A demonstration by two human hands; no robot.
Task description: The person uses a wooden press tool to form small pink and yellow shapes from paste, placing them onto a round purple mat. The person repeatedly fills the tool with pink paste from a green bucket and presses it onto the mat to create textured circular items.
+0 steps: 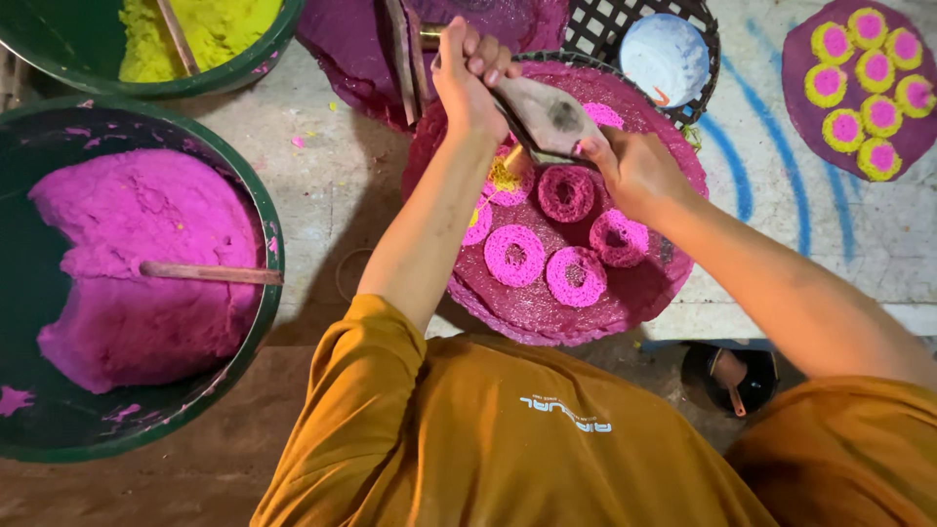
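Orange sleeves: two arms in an orange shirt (508, 429) are seen at the bottom of the frame, reaching up toward the middle.
Left hand: the left hand (467, 78), at upper centre, is closed around the upper end of a grey cone-shaped piping bag (551, 117); its grip is clamped on the bag.
Right hand: the right hand (634, 171), just right of centre, is wrapped around the lower end of the same bag, its grip closed on it, with the bag slanting down toward the left.
Bag tip: a narrow nozzle is held just over a ring with a yellow middle (505, 181).
Round tray: a round woven tray stained magenta (547, 317) lies under both hands at centre and carries several lacy pink rings (515, 256), close together, some touching.
Pink basin: a large green basin (264, 293) at the left holds a mound of bright pink paste (137, 263) with a wooden stick (210, 273) laid across it.
Yellow basin: a second green basin holding yellow paste (210, 29) is seen at upper left.
Upper right: a purple round mat bearing yellow-edged pink discs (864, 83) lies on the pale bench (322, 185), well apart from the hands.
Basket: a dark lattice basket (595, 24) holding a white bowl (666, 59) sits above the tray.
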